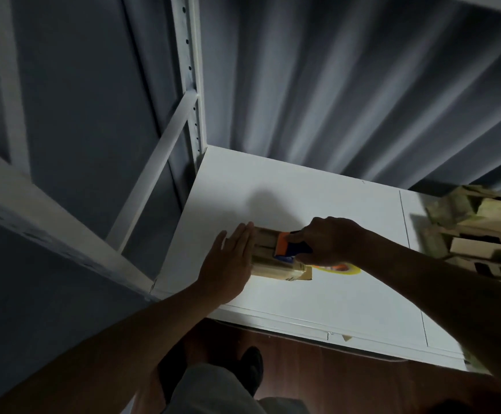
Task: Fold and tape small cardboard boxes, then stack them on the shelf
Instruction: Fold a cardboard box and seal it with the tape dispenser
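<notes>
A small brown cardboard box (276, 265) lies on the white shelf board (318, 204). My left hand (230, 262) presses flat against the box's left end, fingers straight. My right hand (327, 242) grips an orange and blue tape dispenser (286, 246) that sits on top of the box. A yellowish roll of tape (340, 268) shows under my right wrist, partly hidden. At the right edge, a blurred pile of folded cardboard boxes (479, 231) rests on the same shelf.
A white metal shelf upright (191, 76) and a diagonal brace (153, 171) stand at the left. Grey pleated curtain (347, 85) hangs behind. The brown floor (347, 380) and my dark shoe (252, 369) show below the shelf's front edge.
</notes>
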